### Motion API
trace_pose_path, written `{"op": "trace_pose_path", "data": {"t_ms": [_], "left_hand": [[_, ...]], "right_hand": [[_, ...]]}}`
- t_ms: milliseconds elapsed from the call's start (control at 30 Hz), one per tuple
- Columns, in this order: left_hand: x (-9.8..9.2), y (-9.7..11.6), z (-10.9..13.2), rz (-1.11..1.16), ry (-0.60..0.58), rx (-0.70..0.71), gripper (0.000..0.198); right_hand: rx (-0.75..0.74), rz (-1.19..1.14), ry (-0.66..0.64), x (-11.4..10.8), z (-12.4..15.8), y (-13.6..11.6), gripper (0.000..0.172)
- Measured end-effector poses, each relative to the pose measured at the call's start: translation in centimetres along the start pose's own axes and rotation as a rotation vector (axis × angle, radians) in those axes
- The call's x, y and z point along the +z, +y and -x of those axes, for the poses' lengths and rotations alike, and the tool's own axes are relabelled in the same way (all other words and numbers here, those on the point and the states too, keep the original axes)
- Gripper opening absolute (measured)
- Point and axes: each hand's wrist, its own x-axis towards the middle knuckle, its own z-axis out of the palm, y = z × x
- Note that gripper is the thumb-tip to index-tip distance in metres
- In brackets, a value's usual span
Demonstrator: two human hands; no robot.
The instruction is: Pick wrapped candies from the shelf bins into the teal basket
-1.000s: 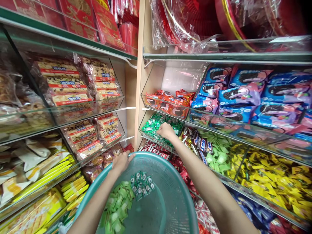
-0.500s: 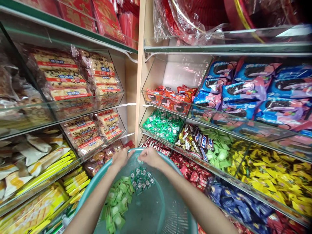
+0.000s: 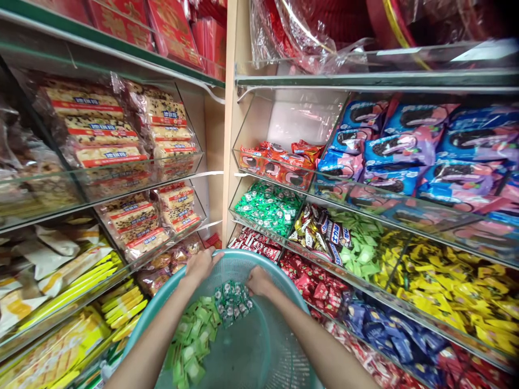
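The left hand [image 3: 200, 266] grips the far-left rim of the teal plastic basket [image 3: 239, 351], fingers closed over it. The right hand [image 3: 259, 282] is inside the basket, fingers curled, just beside its dark-green foil-wrapped candies [image 3: 234, 303]; whether it holds one I cannot tell. Light-green packets [image 3: 194, 343] lie in the basket's left part. Beyond the basket's far rim, a clear bin holds similar, apparently matching, green-wrapped candies [image 3: 270, 208].
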Motion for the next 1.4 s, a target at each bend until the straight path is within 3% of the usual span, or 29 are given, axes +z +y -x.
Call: {"op": "trace_pose_path", "data": {"t_ms": [300,533,767,900,1067,1200,1300,1400], "left_hand": [[0.0,0.6,0.3,-0.009,-0.013,0.01,0.056],[0.3,0.7,0.1,-0.017,-0.016,0.046,0.052],[0.6,0.9,-0.7,0.0,-0.016,0.039,0.054],[0.2,1.2,-0.9,0.007,0.002,0.036,0.055],[-0.1,1.0,-0.8,0.035,0.02,0.029,0.053],[-0.4,0.8,-0.6,0.041,0.012,0.014,0.051],[-0.5,0.6,-0.4,0.048,0.015,0.011,0.052],[-0.6,0.3,-0.4,0.057,0.029,0.009,0.053]], "right_hand": [[0.041,0.045,-0.025,1.1,-0.1,0.7,0.01],[0.073,0.127,0.056,1.8,0.4,0.7,0.026],[-0.015,0.179,0.164,0.8,1.6,-0.1,0.024],[-0.183,0.125,0.257,-2.4,3.4,-2.2,0.022],[-0.362,0.072,0.447,-9.8,5.3,-4.7,0.024],[-0.416,0.386,0.621,-15.6,4.9,-5.9,0.021],[-0.418,0.668,0.579,-17.6,3.4,-6.2,0.024],[-0.427,0.77,0.517,-17.7,2.1,-6.1,0.027]]}}
